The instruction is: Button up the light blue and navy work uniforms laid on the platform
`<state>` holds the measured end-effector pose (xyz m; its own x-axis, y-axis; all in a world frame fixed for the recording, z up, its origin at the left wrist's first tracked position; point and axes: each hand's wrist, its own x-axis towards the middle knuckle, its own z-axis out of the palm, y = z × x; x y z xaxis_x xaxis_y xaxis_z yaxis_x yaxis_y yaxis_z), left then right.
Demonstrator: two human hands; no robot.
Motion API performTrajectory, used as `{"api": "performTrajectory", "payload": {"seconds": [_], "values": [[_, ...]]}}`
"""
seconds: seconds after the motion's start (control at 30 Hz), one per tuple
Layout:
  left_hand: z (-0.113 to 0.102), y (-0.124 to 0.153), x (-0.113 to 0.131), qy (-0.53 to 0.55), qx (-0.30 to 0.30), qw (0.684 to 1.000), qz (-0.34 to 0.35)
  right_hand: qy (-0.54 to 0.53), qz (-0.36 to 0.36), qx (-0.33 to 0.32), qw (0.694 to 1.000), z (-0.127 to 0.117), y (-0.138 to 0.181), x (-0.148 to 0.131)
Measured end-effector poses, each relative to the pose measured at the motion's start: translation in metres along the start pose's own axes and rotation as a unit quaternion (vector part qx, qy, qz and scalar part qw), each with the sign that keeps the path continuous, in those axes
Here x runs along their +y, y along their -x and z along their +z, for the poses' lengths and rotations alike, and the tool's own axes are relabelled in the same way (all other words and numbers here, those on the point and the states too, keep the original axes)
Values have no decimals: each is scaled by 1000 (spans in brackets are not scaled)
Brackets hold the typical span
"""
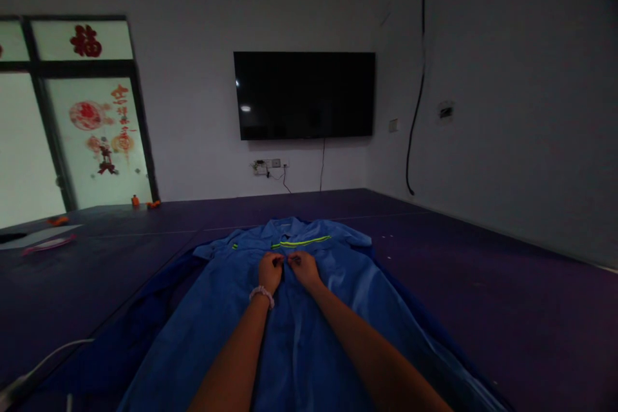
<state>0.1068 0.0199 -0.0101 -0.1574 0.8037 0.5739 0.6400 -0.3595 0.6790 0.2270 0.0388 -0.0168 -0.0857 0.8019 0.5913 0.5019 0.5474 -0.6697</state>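
A blue short-sleeved work shirt (338,290) with yellow-green stripes lies spread out, its collar pointing away from me. Under it, darker blue cloth (140,328) sticks out on the left and along the right side. My left hand (270,270), with a pale scrunchie (261,296) on the wrist, pinches the shirt's front placket just below the stripe. Right beside it, my right hand (304,267) pinches the same front edge, fingertips close to the left ones. Whatever small part sits between the fingertips is too dim to make out.
The shirt rests on a wide dark purple surface (463,290). At the left lie a pinkish-rimmed item (48,244), a pale flat sheet (41,236) and small orange objects (135,200). A white cable (58,351) runs in at lower left. A television (306,96) hangs on the far wall.
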Motion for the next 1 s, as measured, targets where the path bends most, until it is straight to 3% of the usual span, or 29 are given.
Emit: {"api": "performTrajectory", "payload": {"seconds": [0.47,1.0], "values": [[-3,0,5,26,-23,999,19,49,1,-37,998,-1,0,1],[-3,2,1,12,-16,999,-37,90,8,-57,994,3,7,-2]]}}
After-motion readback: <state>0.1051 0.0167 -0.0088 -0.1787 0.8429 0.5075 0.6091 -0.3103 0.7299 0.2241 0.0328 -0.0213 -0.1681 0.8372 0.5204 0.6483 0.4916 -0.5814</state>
